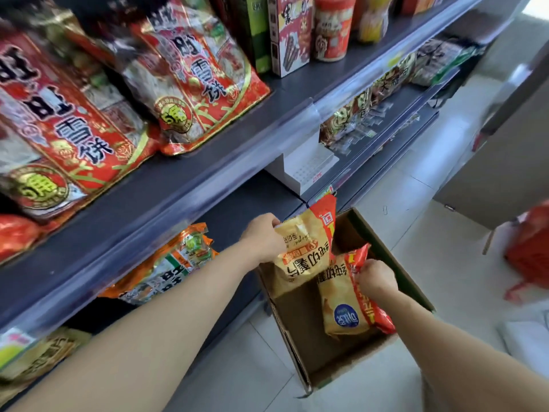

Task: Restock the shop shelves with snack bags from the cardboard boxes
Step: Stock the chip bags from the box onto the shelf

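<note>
An open cardboard box (300, 346) stands on the floor against the shelf unit. My left hand (263, 236) grips the edge of a yellow-and-red chip bag (306, 248) lifted above the box's far end. My right hand (375, 276) is closed on the red edge of a second yellow chip bag (341, 307) that lies inside the box. The lower shelf (237, 209) beside the box holds an orange-and-green snack bag (166, 263). Large red rice-cracker bags (190, 75) fill the shelf above.
The dark shelf edge with its clear price strip (208, 185) runs diagonally above my hands. A white divider (300, 171) sits on the shelf behind the box. A red basket (531, 251) and a grey cabinet (505, 173) stand on the tiled floor to the right.
</note>
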`<control>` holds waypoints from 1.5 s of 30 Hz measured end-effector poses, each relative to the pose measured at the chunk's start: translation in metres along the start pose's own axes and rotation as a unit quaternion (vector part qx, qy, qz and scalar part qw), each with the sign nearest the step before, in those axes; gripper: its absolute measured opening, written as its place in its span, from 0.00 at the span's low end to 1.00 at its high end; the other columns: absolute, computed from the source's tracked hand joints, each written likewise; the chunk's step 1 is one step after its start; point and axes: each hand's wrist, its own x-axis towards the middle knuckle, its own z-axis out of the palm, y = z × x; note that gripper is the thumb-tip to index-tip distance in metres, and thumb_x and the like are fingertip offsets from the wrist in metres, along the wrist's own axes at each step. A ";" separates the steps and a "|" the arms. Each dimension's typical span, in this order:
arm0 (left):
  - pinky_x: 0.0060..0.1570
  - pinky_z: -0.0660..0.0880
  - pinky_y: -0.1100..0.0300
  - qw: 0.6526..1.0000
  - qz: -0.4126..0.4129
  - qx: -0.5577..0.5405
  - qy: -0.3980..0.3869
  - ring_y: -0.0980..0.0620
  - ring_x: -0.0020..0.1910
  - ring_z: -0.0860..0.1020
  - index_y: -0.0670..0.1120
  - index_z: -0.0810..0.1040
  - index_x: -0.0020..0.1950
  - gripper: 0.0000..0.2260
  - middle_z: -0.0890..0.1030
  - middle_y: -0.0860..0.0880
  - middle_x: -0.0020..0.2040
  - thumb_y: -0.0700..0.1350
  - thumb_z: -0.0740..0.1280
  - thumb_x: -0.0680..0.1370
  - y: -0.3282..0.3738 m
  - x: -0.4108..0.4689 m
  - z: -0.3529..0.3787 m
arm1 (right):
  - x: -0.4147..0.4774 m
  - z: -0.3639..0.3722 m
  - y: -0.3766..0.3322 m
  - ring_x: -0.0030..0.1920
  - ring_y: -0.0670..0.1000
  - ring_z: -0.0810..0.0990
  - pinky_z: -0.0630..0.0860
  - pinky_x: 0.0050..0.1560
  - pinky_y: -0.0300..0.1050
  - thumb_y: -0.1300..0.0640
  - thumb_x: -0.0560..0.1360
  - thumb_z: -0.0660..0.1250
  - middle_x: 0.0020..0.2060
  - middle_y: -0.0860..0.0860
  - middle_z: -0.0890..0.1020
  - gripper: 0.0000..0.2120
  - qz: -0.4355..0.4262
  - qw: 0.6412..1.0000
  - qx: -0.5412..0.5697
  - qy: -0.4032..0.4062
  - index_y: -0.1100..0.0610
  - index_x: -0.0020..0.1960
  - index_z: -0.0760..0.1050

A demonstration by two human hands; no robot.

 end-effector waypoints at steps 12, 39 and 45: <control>0.41 0.71 0.58 0.997 0.061 -0.024 0.045 0.46 0.49 0.80 0.42 0.79 0.46 0.03 0.81 0.44 0.48 0.38 0.69 0.74 0.018 -0.140 -0.114 | -0.158 -0.111 -0.044 0.34 0.52 0.77 0.70 0.32 0.40 0.62 0.77 0.63 0.38 0.54 0.79 0.02 -0.050 0.983 0.125 0.127 0.58 0.47 0.74; 0.45 0.72 0.57 0.941 0.057 -0.179 0.282 0.46 0.47 0.77 0.44 0.77 0.46 0.07 0.80 0.44 0.46 0.33 0.68 0.74 -0.124 -0.386 -0.286 | -0.421 -0.080 -0.212 0.35 0.52 0.80 0.77 0.35 0.43 0.59 0.76 0.67 0.38 0.54 0.80 0.03 -0.338 0.940 0.050 -0.009 0.58 0.46 0.74; 0.32 0.81 0.56 0.920 -0.033 -0.257 0.293 0.46 0.48 0.78 0.42 0.73 0.62 0.12 0.76 0.41 0.59 0.37 0.64 0.78 -0.151 -0.398 -0.286 | -0.414 -0.068 -0.245 0.35 0.52 0.75 0.72 0.37 0.44 0.60 0.76 0.67 0.39 0.55 0.79 0.02 -0.423 0.901 -0.015 -0.093 0.58 0.45 0.76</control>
